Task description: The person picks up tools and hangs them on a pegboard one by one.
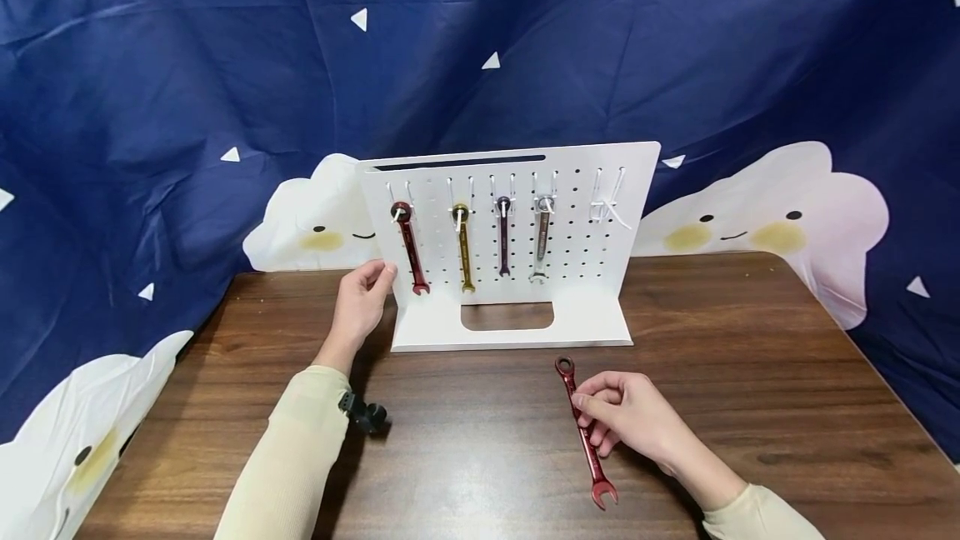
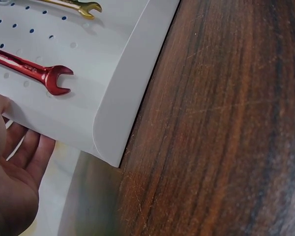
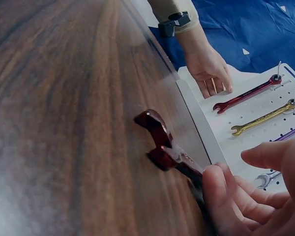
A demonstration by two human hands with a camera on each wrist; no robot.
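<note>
My left hand (image 1: pixel 362 307) grips the left edge of a white pegboard stand (image 1: pixel 510 338), thumb on its front and fingers behind the panel, as the left wrist view shows. In my right hand (image 1: pixel 633 415) I hold a red combination wrench (image 1: pixel 591 455) by its shank, low in front of the board. Its ring end points toward the board and its open end toward me. On the board's hooks hang another red wrench (image 1: pixel 411 250), a gold wrench (image 1: pixel 465 255), a dark purple wrench (image 1: pixel 504 242) and a silver wrench (image 1: pixel 542 240).
A white double hook (image 1: pixel 606 208) at the board's right side carries no wrench. The stand is on a brown wooden table (image 1: pixel 450 457). Behind it hangs a dark blue cloth (image 1: pixel 480 40) with clouds and triangles. A black camera (image 1: pixel 366 413) is strapped to my left wrist.
</note>
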